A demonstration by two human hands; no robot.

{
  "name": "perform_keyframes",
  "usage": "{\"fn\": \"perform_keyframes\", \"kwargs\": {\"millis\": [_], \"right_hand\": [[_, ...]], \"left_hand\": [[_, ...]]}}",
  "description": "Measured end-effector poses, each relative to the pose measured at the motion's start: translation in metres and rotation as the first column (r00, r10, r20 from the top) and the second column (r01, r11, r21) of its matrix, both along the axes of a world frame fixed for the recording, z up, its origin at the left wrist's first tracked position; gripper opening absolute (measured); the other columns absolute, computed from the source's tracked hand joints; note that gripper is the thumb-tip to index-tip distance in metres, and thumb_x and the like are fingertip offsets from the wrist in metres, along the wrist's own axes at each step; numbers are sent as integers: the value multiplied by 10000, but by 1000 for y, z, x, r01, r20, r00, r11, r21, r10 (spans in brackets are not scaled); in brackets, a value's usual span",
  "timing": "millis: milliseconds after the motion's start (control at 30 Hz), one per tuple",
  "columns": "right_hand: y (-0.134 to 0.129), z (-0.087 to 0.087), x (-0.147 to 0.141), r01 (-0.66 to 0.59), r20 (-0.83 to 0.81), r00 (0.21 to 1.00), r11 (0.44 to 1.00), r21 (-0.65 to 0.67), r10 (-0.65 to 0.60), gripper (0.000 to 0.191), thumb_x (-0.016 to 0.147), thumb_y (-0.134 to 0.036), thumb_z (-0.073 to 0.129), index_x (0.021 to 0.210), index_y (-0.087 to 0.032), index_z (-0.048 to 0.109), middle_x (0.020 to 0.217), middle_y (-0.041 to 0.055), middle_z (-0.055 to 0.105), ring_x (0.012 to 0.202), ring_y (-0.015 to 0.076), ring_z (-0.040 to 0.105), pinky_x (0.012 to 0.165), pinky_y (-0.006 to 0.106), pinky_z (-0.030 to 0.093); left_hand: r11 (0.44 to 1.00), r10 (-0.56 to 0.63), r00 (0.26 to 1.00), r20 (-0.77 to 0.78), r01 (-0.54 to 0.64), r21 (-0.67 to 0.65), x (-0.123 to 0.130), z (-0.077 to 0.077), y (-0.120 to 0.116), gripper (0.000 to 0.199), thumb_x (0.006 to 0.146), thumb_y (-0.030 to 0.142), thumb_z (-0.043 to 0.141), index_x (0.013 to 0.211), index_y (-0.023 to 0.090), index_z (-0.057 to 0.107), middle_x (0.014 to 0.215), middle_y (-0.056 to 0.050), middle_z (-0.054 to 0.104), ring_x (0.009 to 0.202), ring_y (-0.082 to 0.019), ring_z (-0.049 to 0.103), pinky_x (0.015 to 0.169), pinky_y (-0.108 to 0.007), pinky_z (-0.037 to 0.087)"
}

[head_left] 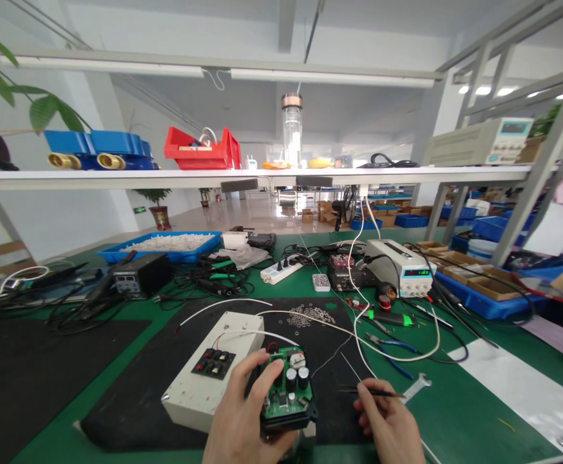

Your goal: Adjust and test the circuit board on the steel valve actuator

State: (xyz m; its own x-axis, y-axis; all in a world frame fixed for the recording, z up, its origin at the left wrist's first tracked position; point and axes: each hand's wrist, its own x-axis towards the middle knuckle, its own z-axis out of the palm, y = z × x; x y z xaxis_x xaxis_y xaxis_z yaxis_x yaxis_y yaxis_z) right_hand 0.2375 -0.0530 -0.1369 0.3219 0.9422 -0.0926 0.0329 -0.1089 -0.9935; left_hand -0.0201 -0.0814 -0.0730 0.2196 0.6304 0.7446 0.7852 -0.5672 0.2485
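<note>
My left hand (243,406) is closed around a green circuit board (281,403) in a black housing, tilted toward me. Capacitors and other parts stand on the board. To the right, my right hand (388,419) pinches dark tweezers (381,392), their tips pointing left toward the board but apart from it. A thin pale wire (350,366) rises from near the fingertips; whether they grip it I cannot tell. Behind my left hand sits a beige box (233,328) with a black terminal block (214,363) on top. An open-ended wrench (417,386) lies beside my right hand.
Small metal nuts or rings (310,316) are scattered on the black mat (131,386). Blue-handled pliers (392,345), a green-and-black tool (390,318) and loose white cables (359,316) lie on the right. A power supply (410,270) stands behind them. Overhead runs a shelf (189,177).
</note>
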Motion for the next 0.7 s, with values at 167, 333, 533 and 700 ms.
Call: {"fn": "perform_keyframes", "kwargs": {"millis": [167, 333, 533, 700], "right_hand": [[1, -8, 4, -27, 12, 1000, 999, 17, 27, 711, 705, -804, 681, 1005, -159, 662, 715, 76, 736, 595, 226, 667, 537, 312, 522], [2, -14, 7, -40, 12, 999, 999, 18, 40, 693, 741, -783, 690, 1039, -158, 662, 738, 82, 749, 620, 234, 682, 551, 313, 530], [4, -17, 7, -38, 10, 999, 999, 18, 38, 671, 758, -756, 690, 1058, -157, 646, 733, 77, 748, 614, 232, 679, 547, 313, 526], [4, -23, 8, -66, 43, 997, 998, 23, 65, 673, 801, -753, 636, 1092, -147, 612, 761, 84, 750, 635, 230, 686, 560, 314, 533]], "left_hand": [[1000, -10, 1000, 2, 10, 1, 0, -1, 0, 717, 793, 111, 726, 1454, 239, 479, 1455, -169, 446, 1344, -329, 553, 1063, -463, 602], [1000, -3, 1000, -6, 3, 2, 0, 0, -1, 699, 802, 120, 724, 1448, 233, 485, 1461, -163, 441, 1354, -322, 547, 1077, -445, 592], [1000, 1, 1000, -15, -1, 9, -1, -1, 0, 712, 790, 115, 728, 1448, 223, 480, 1465, -164, 438, 1358, -316, 542, 1079, -432, 592], [1000, 7, 999, -35, -7, -1, 0, -1, 0, 736, 779, 113, 734, 1456, 225, 467, 1469, -158, 434, 1364, -311, 537, 1099, -428, 578]]}}
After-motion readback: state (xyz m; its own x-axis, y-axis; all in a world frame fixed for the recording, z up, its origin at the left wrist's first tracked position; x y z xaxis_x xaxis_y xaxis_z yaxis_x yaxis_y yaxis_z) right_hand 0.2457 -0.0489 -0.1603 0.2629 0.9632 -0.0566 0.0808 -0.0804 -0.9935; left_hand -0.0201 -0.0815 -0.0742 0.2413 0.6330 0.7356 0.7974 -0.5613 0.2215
